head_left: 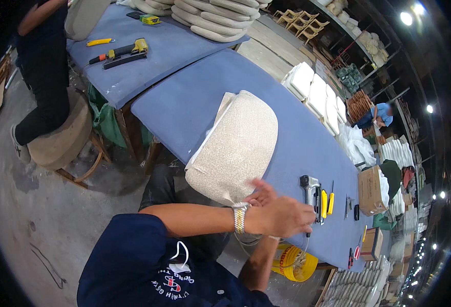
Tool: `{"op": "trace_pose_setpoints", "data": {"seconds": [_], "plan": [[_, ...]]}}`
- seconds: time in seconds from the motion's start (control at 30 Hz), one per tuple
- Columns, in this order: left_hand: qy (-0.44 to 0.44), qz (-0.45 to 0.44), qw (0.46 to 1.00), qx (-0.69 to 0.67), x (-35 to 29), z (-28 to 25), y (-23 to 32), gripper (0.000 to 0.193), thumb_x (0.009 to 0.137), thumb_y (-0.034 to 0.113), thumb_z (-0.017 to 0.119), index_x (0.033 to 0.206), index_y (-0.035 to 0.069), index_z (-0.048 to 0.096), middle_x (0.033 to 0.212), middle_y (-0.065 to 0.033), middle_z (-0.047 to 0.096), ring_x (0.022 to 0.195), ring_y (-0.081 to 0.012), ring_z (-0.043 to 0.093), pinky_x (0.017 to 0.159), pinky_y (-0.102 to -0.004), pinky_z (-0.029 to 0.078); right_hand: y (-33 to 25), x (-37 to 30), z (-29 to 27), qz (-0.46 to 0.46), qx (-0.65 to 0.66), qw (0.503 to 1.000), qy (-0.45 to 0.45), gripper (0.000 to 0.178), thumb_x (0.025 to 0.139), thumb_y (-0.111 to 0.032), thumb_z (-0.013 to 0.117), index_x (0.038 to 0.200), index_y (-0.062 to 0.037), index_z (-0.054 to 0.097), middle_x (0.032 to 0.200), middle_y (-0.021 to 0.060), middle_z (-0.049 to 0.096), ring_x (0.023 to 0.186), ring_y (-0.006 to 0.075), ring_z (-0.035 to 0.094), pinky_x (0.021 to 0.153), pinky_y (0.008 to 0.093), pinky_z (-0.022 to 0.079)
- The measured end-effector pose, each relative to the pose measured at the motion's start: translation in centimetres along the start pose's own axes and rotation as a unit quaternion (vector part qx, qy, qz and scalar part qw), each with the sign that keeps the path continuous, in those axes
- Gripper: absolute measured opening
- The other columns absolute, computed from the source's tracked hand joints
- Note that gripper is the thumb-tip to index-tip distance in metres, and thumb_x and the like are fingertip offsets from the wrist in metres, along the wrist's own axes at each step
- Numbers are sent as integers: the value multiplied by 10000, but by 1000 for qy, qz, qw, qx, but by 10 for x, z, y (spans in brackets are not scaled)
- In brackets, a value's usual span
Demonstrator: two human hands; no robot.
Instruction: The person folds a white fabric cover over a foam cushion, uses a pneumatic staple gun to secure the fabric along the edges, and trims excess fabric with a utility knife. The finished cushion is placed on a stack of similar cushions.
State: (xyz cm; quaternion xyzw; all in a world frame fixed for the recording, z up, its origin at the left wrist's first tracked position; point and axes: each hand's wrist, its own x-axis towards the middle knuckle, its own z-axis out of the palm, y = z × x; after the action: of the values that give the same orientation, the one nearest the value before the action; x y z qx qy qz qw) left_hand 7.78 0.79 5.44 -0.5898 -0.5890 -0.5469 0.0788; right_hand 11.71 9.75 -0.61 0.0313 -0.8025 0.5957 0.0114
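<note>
A beige fabric-covered seat cushion [240, 138] lies tilted on the near edge of the blue table [184, 97], a pale layer showing along its left side. My left forearm crosses over my right one. My left hand [287, 217], a metal watch on its wrist, points right with fingers curled near the staple gun [311, 192]; what is in them is hidden. From behind it, the slightly blurred fingers of my right hand [261, 193] stick out, apart, beside the cushion's lower corner. A thin air hose [305, 250] hangs below my hands.
Two yellow-handled tools [328, 202] lie beside the staple gun. A yellow bucket [302, 263] stands under the table's edge. On the adjoining table lie another staple gun [125, 51], a yellow cutter [100, 42] and stacked cushions [215, 20]. A co-worker [41, 77] is at upper left.
</note>
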Motion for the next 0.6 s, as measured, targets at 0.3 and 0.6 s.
{"op": "trace_pose_setpoints", "data": {"seconds": [0.3, 0.6], "plan": [[-10, -62, 995, 81, -73, -44, -34, 274, 925, 324, 669, 829, 73, 615, 761, -78, 593, 708, -293, 627, 627, -405, 489, 47, -116, 18, -82, 609, 789, 5, 551, 1074, -447, 413, 1439, -34, 437, 1153, 200, 663, 915, 242, 658, 680, 288, 546], [-48, -162, 984, -65, -120, 27, -6, 287, 943, 315, 655, 837, 51, 622, 886, -102, 587, 737, -329, 646, 637, -423, 533, 67, -119, 33, 42, 210, 911, 352, 478, 1062, -372, 489, 1305, 38, 523, 1173, 142, 619, 1064, 211, 617, 899, 343, 529]]}}
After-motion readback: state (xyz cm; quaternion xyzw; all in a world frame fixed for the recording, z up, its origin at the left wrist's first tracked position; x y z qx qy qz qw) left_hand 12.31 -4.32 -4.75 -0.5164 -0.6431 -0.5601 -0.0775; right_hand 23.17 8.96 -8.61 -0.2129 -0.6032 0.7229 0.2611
